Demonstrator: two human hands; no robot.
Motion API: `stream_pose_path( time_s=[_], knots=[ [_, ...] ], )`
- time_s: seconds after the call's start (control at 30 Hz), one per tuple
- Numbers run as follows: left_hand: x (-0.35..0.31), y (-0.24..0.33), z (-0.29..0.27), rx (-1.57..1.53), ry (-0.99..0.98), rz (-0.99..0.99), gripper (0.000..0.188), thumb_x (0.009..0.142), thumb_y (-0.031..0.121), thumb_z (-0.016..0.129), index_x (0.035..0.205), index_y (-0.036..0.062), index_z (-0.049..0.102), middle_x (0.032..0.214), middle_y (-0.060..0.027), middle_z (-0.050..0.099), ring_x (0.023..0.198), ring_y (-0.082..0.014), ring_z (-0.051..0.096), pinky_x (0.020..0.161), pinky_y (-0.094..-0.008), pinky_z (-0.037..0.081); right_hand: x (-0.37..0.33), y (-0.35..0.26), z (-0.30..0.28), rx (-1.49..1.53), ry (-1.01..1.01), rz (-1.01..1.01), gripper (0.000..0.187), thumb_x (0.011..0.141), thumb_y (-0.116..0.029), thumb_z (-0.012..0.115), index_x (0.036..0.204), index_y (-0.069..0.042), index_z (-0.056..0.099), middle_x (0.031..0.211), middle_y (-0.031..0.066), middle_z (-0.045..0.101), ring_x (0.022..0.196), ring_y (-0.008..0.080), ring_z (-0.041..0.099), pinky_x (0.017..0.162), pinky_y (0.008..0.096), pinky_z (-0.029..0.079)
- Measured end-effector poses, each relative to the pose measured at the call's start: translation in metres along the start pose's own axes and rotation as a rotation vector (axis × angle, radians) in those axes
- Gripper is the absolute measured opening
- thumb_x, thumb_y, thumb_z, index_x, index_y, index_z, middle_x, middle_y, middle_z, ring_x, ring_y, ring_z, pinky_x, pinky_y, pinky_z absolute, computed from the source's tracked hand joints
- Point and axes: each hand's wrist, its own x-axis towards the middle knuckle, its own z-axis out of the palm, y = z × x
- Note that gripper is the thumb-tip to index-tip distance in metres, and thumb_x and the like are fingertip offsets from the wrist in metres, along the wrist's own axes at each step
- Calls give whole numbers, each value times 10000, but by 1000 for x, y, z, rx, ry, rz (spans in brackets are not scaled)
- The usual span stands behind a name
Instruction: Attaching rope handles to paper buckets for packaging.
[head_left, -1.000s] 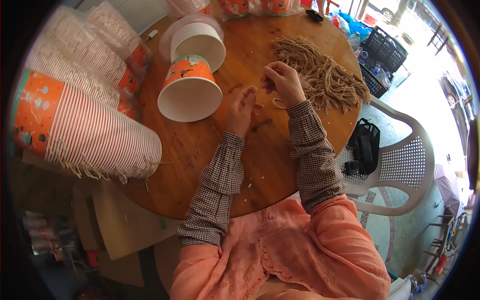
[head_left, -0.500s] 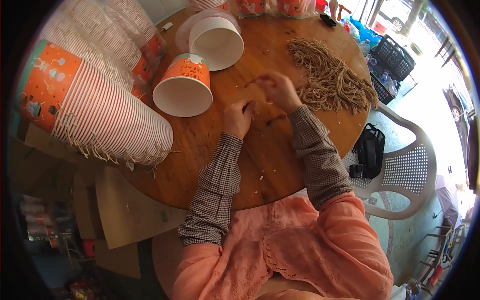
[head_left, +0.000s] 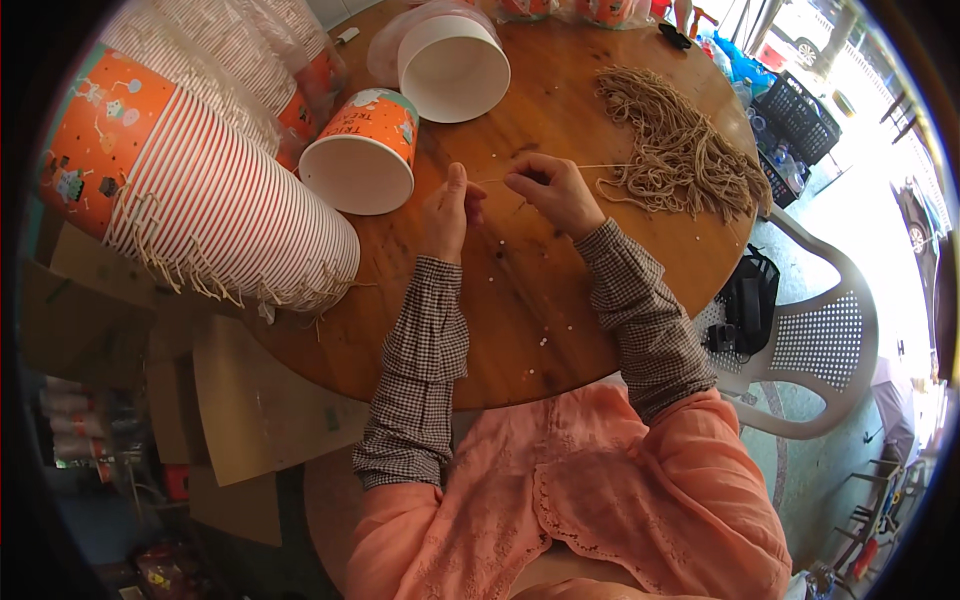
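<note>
Over the middle of the wooden table my two hands stretch a thin tan string (head_left: 490, 181) between them. My left hand (head_left: 449, 214) has its thumb raised and fingers curled in, closed on one part of the string. With thumb and forefinger pinched, my right hand (head_left: 556, 193) grips another part; a length trails from it toward the heap of tan strings (head_left: 690, 150) on the right. Left of my hands an orange paper bucket (head_left: 358, 175) lies tipped with its white inside facing me. A long nested stack of paper buckets (head_left: 240, 210) lies further left, short strings hanging from the rims.
Another white bucket (head_left: 455, 75) lies behind, beside clear plastic wrap. More bagged stacks (head_left: 225, 60) fill the far left. Small white bits dot the round table (head_left: 400, 350). On the right stands a plastic chair (head_left: 815, 345) with a black bag (head_left: 752, 300) on it.
My hands have drawn apart, the left one moving left, and the string between them shows straighter. The view has shifted slightly.
</note>
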Motion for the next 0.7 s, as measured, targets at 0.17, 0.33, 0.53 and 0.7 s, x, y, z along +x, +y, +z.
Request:
stream_pose_path(
  time_s=[0.17, 0.33, 0.53, 0.7],
  knots=[
    [-5, -1, 7, 90, -19, -38, 534, 943, 475, 508, 688, 18, 610, 590, -25, 546, 502, -85, 498, 451, -238, 399, -2, -1, -1, -41, -23, 6, 183, 876, -165, 638, 894, 17, 638, 726, -32, 571, 658, 42, 510, 604, 215, 457],
    [-1, -13, 7, 203, -66, 145, 432, 955, 390, 523, 723, 31, 588, 607, 1, 526, 522, -76, 481, 475, -222, 384, -2, -1, 0, -50, -19, -4, 182, 864, -166, 644, 881, 15, 636, 696, -26, 555, 647, 38, 496, 595, 212, 439],
    [8, -30, 3, 340, -56, 325, 270, 964, 245, 513, 798, 37, 557, 678, 12, 517, 591, -64, 490, 521, -214, 399, -2, -5, 2, -96, -3, 7, 178, 844, -159, 660, 870, 17, 646, 664, -25, 542, 622, 32, 467, 567, 216, 415],
    [5, -28, 8, 373, -65, 390, 172, 949, 167, 535, 849, 28, 551, 736, 2, 538, 636, -73, 514, 569, -224, 434, -2, 1, -1, -99, -40, 67, 177, 828, -148, 684, 875, 21, 658, 634, -41, 524, 602, 28, 448, 551, 216, 404]
  ],
)
